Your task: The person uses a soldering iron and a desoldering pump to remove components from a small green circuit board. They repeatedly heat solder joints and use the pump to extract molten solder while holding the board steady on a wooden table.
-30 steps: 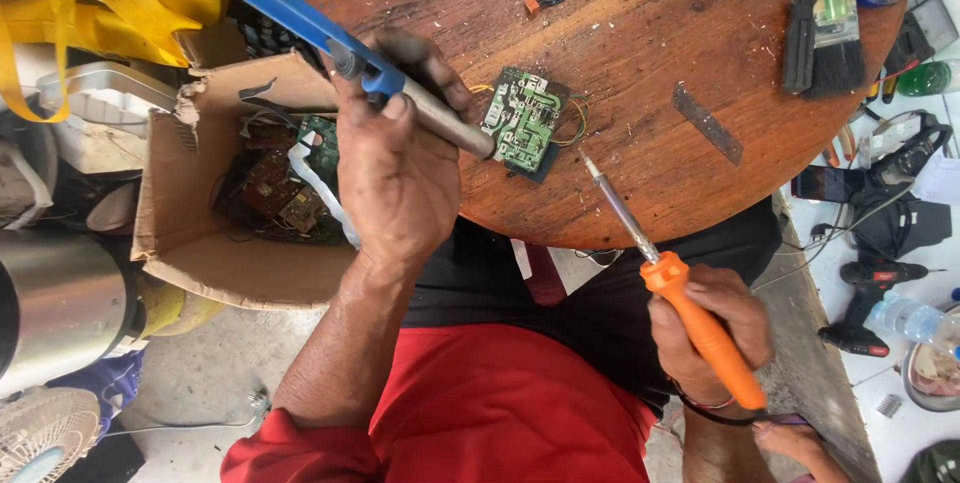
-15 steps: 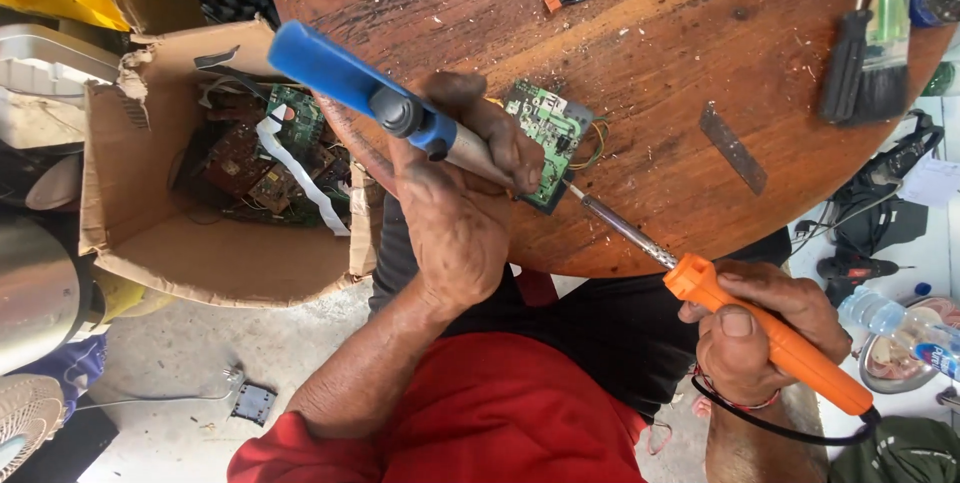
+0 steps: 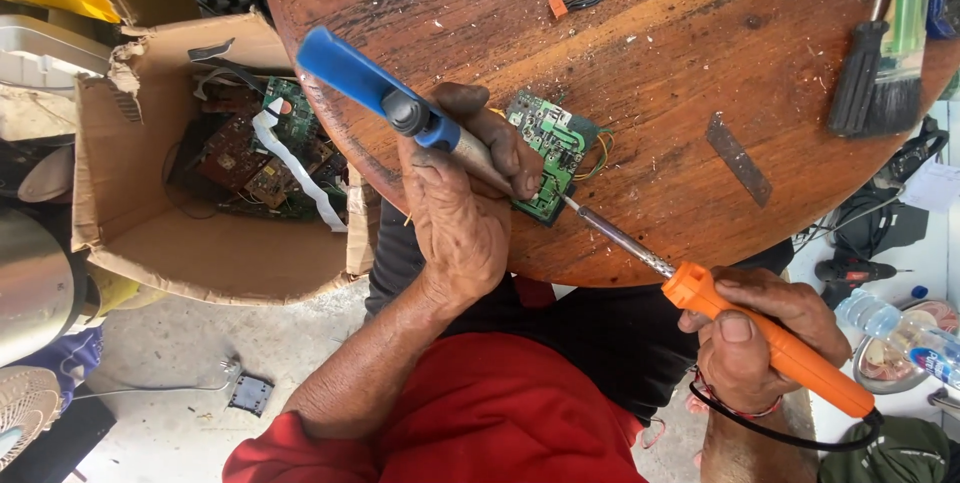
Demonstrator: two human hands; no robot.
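Round wooden tabletop (image 3: 700, 93), pretty scratched up and littered with bits, was where I had everything going from the head view. Green circuit board (image 3: 555, 148) sat near the tabletop's front edge, tilted a bit, with thin wires curling off its right side. My left hand (image 3: 465, 208) had its fingers (image 3: 500, 138) wrapped shut around a blue-handled desoldering pump (image 3: 385, 98), its pale nozzle end pressed down at the board's near corner while the blue handle stuck up and out past the tabletop's left edge. My right hand (image 3: 765, 328) was off the front edge, fingers closed tight on the orange handle of a soldering iron (image 3: 735, 318), and the metal shaft ran up-left so the tip touched the board's near edge just beside the pump nozzle. Black cord looped from the iron's back end around my wrist.

Further back on the right, a black brush (image 3: 870, 68) lay near the tabletop's right edge, and a flat dark metal strip (image 3: 738, 158) lay between it and the board. Off the left edge, a torn cardboard box (image 3: 215, 248) on the floor held a pile of old circuit boards.
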